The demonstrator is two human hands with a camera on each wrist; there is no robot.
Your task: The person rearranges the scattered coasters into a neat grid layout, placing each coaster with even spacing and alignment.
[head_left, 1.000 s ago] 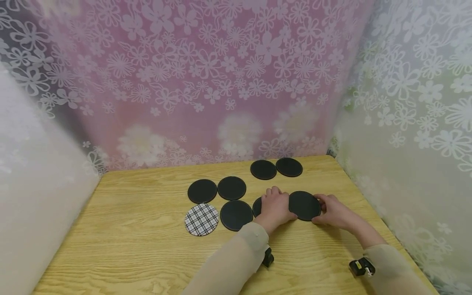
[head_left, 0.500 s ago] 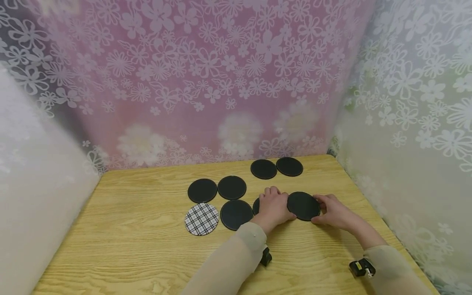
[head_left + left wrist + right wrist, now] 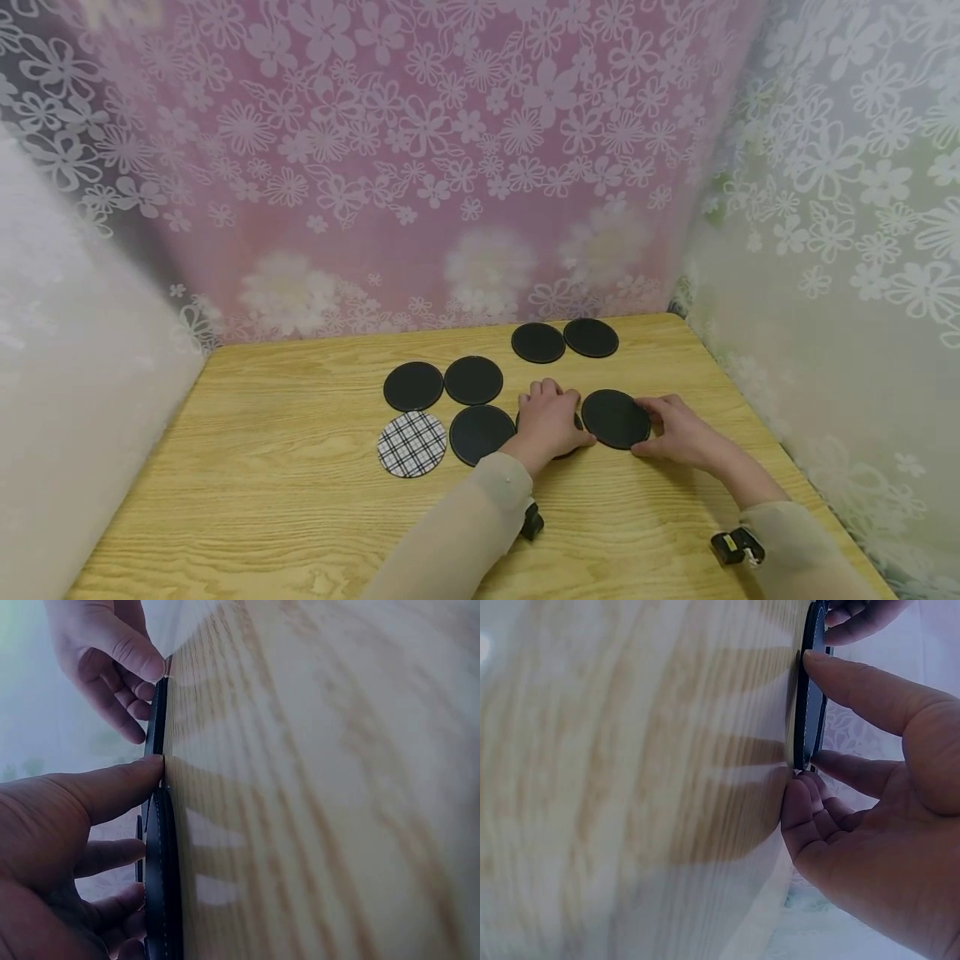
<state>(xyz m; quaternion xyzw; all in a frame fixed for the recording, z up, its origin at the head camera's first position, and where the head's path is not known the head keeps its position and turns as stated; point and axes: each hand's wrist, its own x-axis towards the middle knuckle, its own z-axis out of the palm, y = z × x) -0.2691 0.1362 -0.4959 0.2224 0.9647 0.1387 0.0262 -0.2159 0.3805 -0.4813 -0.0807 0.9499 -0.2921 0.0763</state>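
Note:
Round black coasters with stitched rims lie on the wooden table. My right hand (image 3: 678, 429) holds the rightmost front coaster (image 3: 617, 419) at its right side, thumb on the near edge and index finger farther back. In the right wrist view, the rim of that coaster (image 3: 804, 712) shows between thumb and index finger. My left hand (image 3: 547, 421) lies over the neighbouring coaster (image 3: 163, 877), hiding most of it. Its fingers spread loosely, and the thumb reaches to the narrow gap between the two coasters. Left of it lie another black coaster (image 3: 482, 435) and a plaid coaster (image 3: 412, 444).
Two black coasters, a left one (image 3: 413, 386) and a right one (image 3: 473, 381), lie side by side behind the front row. Another pair, one (image 3: 537, 342) beside the other (image 3: 591, 337), lies near the back edge. Floral curtains (image 3: 465, 167) surround the wooden table (image 3: 300, 500).
My left hand has slid left off the rightmost front coaster, baring more of the coaster beneath it. The rightmost coaster has shifted slightly left, with my right hand still at its edge.

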